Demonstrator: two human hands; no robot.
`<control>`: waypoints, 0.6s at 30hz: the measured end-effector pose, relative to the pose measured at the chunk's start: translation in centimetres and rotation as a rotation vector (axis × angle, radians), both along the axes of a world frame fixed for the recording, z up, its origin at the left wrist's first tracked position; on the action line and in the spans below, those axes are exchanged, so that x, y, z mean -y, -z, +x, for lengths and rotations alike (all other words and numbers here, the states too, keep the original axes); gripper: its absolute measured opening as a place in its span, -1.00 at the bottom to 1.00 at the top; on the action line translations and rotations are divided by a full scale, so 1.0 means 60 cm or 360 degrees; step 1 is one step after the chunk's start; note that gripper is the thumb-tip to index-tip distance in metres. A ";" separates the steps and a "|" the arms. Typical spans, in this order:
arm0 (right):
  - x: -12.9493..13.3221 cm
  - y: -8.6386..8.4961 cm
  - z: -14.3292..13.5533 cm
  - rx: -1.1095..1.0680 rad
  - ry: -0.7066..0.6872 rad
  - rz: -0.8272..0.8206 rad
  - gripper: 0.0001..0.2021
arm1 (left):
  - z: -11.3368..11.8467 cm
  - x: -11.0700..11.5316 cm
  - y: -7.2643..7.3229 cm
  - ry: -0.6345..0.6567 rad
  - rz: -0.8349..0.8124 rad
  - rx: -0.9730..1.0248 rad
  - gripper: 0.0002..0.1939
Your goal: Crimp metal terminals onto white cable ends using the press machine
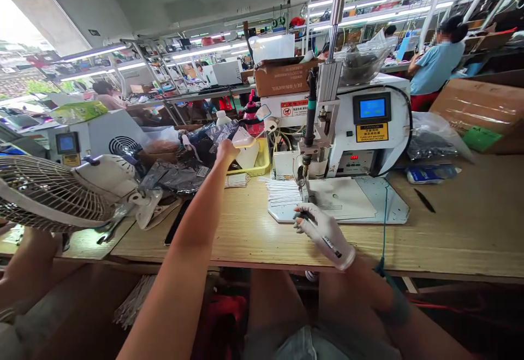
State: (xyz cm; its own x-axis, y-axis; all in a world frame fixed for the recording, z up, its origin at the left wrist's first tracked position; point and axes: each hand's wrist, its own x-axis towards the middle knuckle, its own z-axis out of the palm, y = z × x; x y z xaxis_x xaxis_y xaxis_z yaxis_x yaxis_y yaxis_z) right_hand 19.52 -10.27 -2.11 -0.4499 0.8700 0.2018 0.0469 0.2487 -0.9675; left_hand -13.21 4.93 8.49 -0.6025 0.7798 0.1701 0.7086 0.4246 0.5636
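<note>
My left hand (227, 153) is bare and reaches far forward to a pale flat piece (244, 142) beside the yellow tray (262, 159); its fingers look closed round the near end. My right hand (323, 232), in a white glove with bare fingertips, rests at the front edge of the machine's base plate (399, 207) with a black pen-like tool (325, 237) in it. Thin white strips (282, 192) lie in a row left of the machine's head (308, 155). A small bundle of white strips (236, 180) sits in front of the tray.
A white fan (102, 185) and bagged dark items (176, 177) stand at the left, near a black phone (178, 220). A blue packet (432, 173) and a dark blade-like piece (424, 200) lie right. A teal cord (385, 229) hangs over the table edge. A person (436, 65) sits behind.
</note>
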 end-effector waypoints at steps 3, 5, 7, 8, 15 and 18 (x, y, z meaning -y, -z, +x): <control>-0.005 0.000 -0.005 0.0324 0.0099 0.0525 -0.74 | -0.002 0.033 -0.027 -0.0001 -0.0052 -0.0014 -0.62; -0.005 -0.004 -0.013 0.0520 0.0137 0.0773 -0.70 | 0.010 0.081 -0.033 0.0011 -0.0007 -0.0054 -0.54; -0.003 -0.014 -0.025 0.0726 0.0163 0.0881 -0.66 | 0.040 0.150 -0.021 0.0106 0.0036 -0.0031 -0.61; -0.001 -0.021 -0.032 0.0832 0.0178 0.0914 -0.63 | 0.062 0.188 -0.006 0.0175 -0.0020 0.0018 -0.72; -0.004 -0.060 -0.088 0.1235 0.0152 0.1039 -0.51 | 0.212 0.370 0.121 0.1123 -0.0367 0.1319 -0.84; -0.013 -0.059 -0.092 0.1145 0.0167 0.0999 -0.48 | 0.208 0.343 0.119 0.0991 -0.0296 0.1365 -0.81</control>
